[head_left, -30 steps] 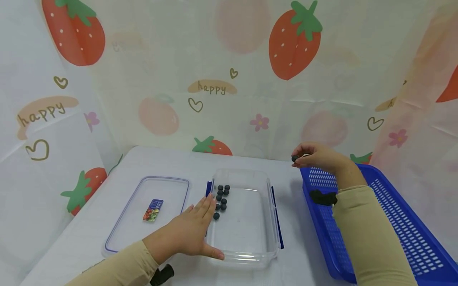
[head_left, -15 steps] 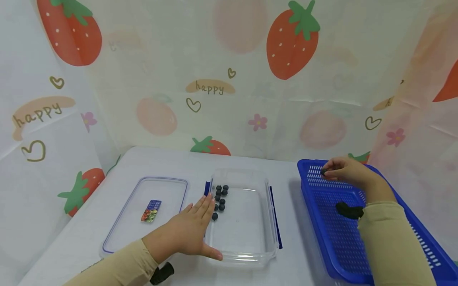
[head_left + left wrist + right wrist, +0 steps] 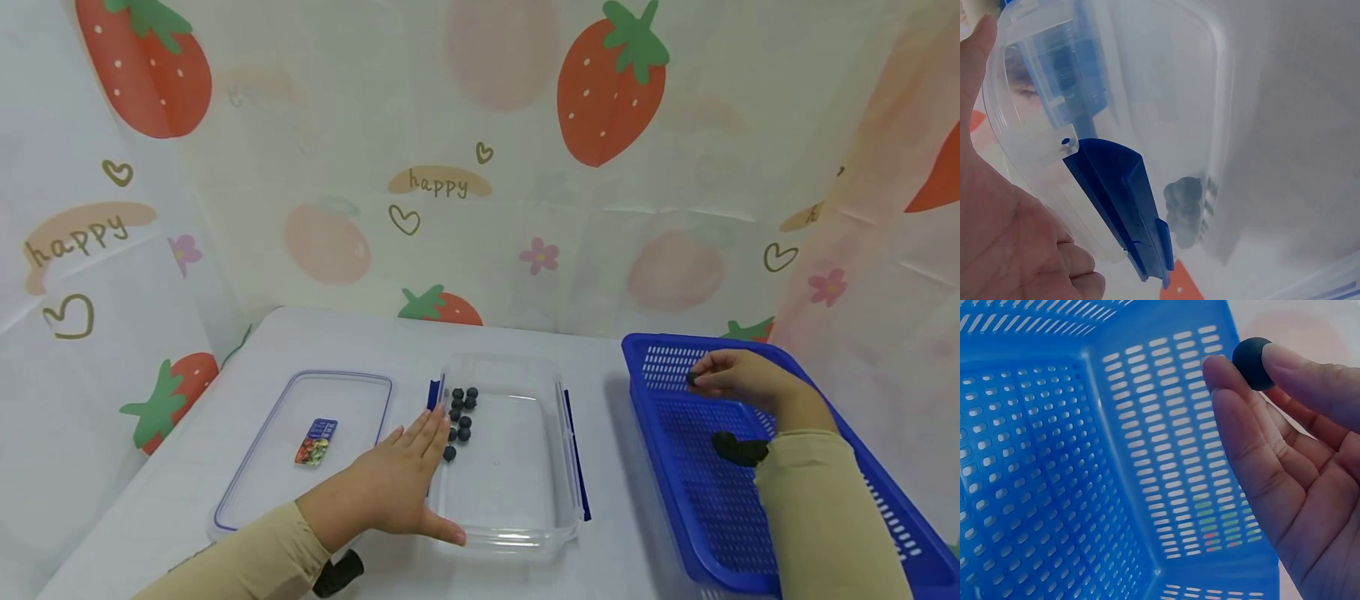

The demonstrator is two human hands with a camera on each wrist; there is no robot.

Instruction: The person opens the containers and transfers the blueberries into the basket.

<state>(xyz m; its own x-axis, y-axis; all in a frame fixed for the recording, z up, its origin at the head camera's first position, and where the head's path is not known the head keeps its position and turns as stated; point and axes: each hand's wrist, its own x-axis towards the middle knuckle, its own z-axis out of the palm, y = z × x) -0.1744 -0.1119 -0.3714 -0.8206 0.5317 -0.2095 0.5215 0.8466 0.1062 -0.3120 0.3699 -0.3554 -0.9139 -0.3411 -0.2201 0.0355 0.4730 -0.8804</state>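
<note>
My right hand (image 3: 742,383) is over the far part of the blue basket (image 3: 652,475). Its thumb and fingertips pinch a dark, round blueberry (image 3: 1251,363), which is small in the head view. With fingers straight, my left hand (image 3: 393,483) rests against the left side of a clear plastic box (image 3: 517,542), its thumb near the front edge. Several blueberries (image 3: 464,434) lie along the left inside of that box; the left fingertips partly cover them. A blue side latch (image 3: 1122,187) hangs unfastened beside the left hand in the left wrist view.
The clear lid (image 3: 258,450) with a purple-blue rim lies left of the box, bearing a small printed label (image 3: 316,442). Another blue latch (image 3: 577,458) hangs on the box's right side. A strawberry-print cloth (image 3: 450,250) stands behind the white table (image 3: 577,358).
My right hand has moved right and downward from beyond the basket's far left corner to over the basket, the blueberry still pinched. My left hand stays against the box.
</note>
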